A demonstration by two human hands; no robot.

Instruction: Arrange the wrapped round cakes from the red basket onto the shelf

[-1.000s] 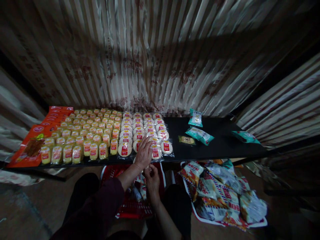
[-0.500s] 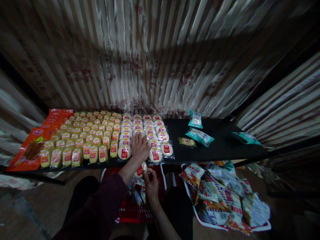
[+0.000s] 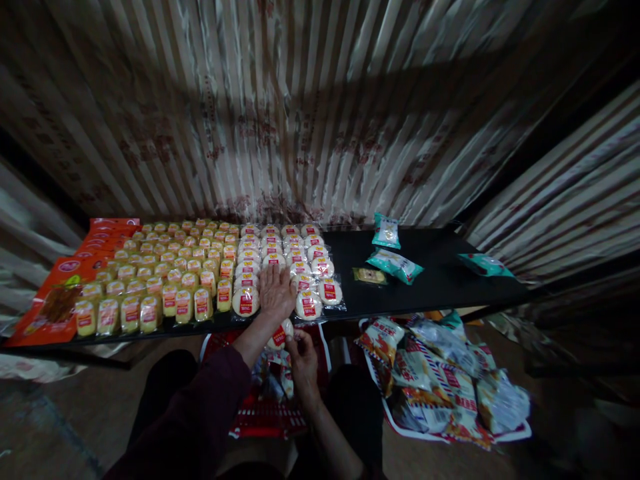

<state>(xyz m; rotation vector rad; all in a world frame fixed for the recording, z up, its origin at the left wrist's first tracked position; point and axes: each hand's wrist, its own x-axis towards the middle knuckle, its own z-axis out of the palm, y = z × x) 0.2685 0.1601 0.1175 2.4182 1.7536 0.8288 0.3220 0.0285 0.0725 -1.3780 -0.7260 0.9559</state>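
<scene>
My left hand [image 3: 277, 293], at the end of a dark purple sleeve, lies flat with fingers stretched over the rows of round white wrapped cakes [image 3: 247, 301] with red labels. Below the front edge of the black shelf [image 3: 435, 283], my right hand [image 3: 304, 363] pinches the clear wrapper of another round cake [image 3: 278, 335]. My left wrist partly hides that cake. Under both hands stands a red basket [image 3: 267, 421] with a few wrapped packets inside.
Yellow wrapped cakes [image 3: 131, 312] and orange packets [image 3: 63, 293] fill the shelf's left. Teal packets [image 3: 396, 265] and a small yellowish packet [image 3: 369, 275] lie rightward. A second basket [image 3: 523, 432] holds snack bags [image 3: 463, 397]. A striped curtain [image 3: 300, 133] hangs behind.
The view has shifted slightly, so the shelf and baskets appear a little left and higher. Both hands keep nearly the same places; the right still grips the round cake's wrapper.
</scene>
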